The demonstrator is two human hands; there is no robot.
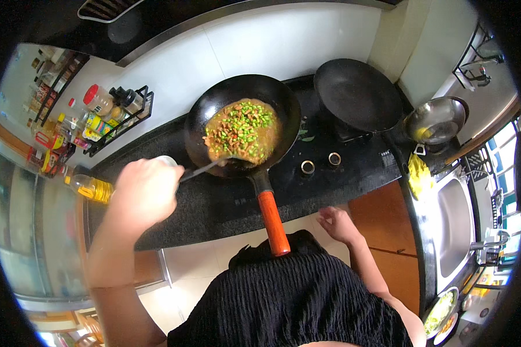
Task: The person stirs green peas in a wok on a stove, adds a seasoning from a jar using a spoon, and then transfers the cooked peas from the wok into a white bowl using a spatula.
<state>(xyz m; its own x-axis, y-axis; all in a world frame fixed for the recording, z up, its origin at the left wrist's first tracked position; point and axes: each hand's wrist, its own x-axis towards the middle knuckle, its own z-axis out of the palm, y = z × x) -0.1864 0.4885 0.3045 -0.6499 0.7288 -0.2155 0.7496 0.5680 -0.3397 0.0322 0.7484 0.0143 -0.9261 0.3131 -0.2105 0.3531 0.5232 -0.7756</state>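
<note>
My left hand (150, 191) grips the dark handle of a spatula (202, 169) over the left side of the counter. The spatula's head dips into the near edge of the food (243, 128), chopped green pieces and small brown bits in brownish sauce. This food sits in a black wok (199, 112) on the stove, its orange-red wooden handle (273, 223) pointing towards my body. A white dish (167, 160) shows partly behind my left hand. My right hand (339, 224) hangs beside the counter's front edge, fingers loosely curled, holding nothing.
A second black pan (358, 95) stands right of the wok, with a metal bowl (436, 119) beyond. Two stove knobs (307, 167) lie near the front. Oil (89, 188) and a spice rack (121, 123) stand left; a sink (456, 230) and plated food (439, 313) are right.
</note>
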